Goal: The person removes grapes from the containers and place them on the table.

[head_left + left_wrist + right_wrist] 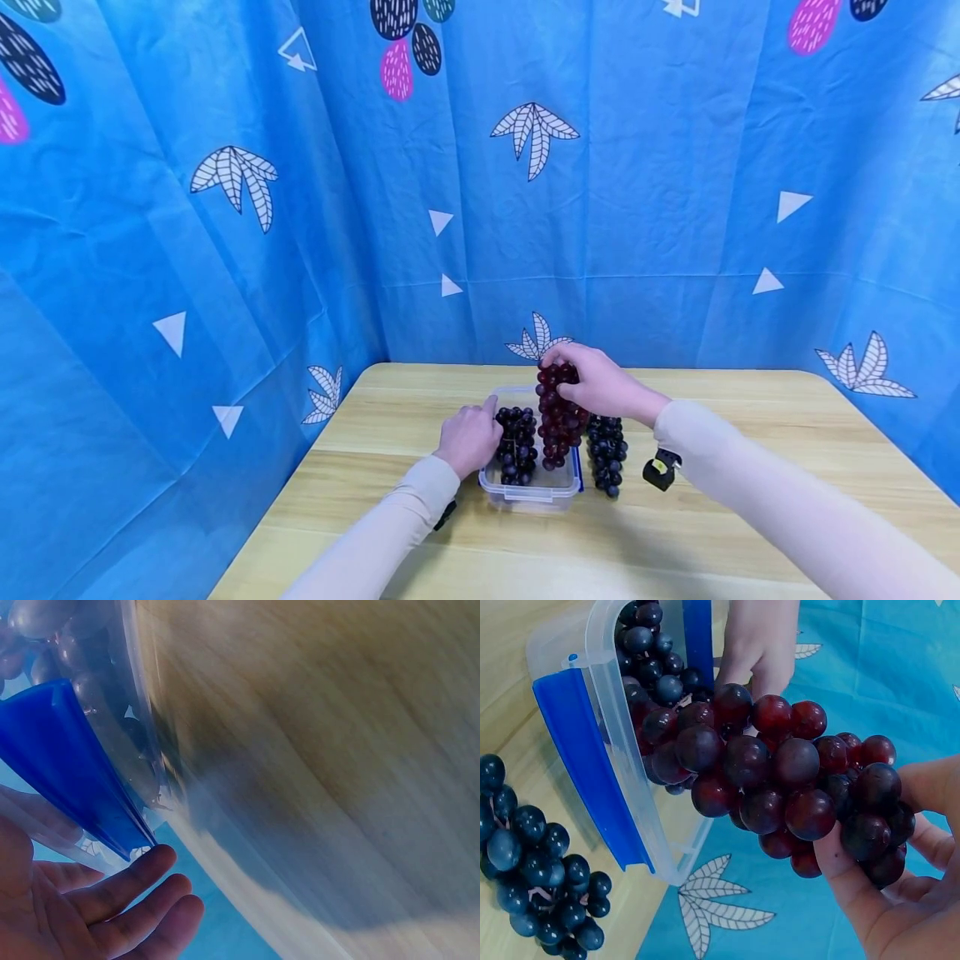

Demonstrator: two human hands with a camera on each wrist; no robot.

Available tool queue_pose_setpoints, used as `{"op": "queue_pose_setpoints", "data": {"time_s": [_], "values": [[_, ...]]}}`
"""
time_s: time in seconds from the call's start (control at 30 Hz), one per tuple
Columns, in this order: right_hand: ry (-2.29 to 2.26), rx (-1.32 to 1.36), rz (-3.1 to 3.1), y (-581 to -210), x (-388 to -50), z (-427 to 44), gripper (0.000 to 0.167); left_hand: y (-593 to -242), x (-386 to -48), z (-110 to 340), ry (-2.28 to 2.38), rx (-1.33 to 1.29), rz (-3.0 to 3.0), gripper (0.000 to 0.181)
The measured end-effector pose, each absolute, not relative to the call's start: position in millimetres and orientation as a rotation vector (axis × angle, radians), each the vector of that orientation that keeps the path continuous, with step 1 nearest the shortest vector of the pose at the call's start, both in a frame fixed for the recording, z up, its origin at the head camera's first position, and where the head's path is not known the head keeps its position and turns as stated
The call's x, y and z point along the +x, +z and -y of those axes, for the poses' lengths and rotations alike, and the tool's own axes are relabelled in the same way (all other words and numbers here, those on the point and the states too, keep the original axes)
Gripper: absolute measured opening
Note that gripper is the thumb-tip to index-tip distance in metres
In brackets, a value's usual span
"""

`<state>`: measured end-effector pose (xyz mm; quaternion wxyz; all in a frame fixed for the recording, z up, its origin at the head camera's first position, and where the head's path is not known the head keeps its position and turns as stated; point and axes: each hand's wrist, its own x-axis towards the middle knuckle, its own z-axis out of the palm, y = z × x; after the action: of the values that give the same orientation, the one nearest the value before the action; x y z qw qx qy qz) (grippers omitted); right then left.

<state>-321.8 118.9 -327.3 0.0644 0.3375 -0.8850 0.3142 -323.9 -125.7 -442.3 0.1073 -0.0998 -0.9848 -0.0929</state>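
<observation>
My right hand (600, 385) pinches the top end of a bunch of red grapes (557, 425) between thumb and fingers. The bunch hangs over the right half of a clear plastic container (531, 493) with blue side latches. At the container's left wall, my left hand (468, 437) grips the rim; the left wrist view has its fingers (142, 889) by a blue latch (71, 761). A bunch of black grapes (516, 446) lies inside along the left side. Outside, to the right of the container, another bunch of dark grapes (540, 874) rests on the table.
The light wooden table (720, 533) extends around the container on all sides. Blue patterned cloth (615, 233) hangs behind it and along the left. A small black device (660, 471) is strapped to the right wrist.
</observation>
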Motion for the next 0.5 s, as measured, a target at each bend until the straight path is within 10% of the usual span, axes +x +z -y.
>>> {"op": "queue_pose_setpoints", "data": {"time_s": [0.5], "values": [[0.964,0.944,2.665,-307,-315,-137,0.039,-443,-327,127,-0.259,-0.305,2.897,0.056]]}}
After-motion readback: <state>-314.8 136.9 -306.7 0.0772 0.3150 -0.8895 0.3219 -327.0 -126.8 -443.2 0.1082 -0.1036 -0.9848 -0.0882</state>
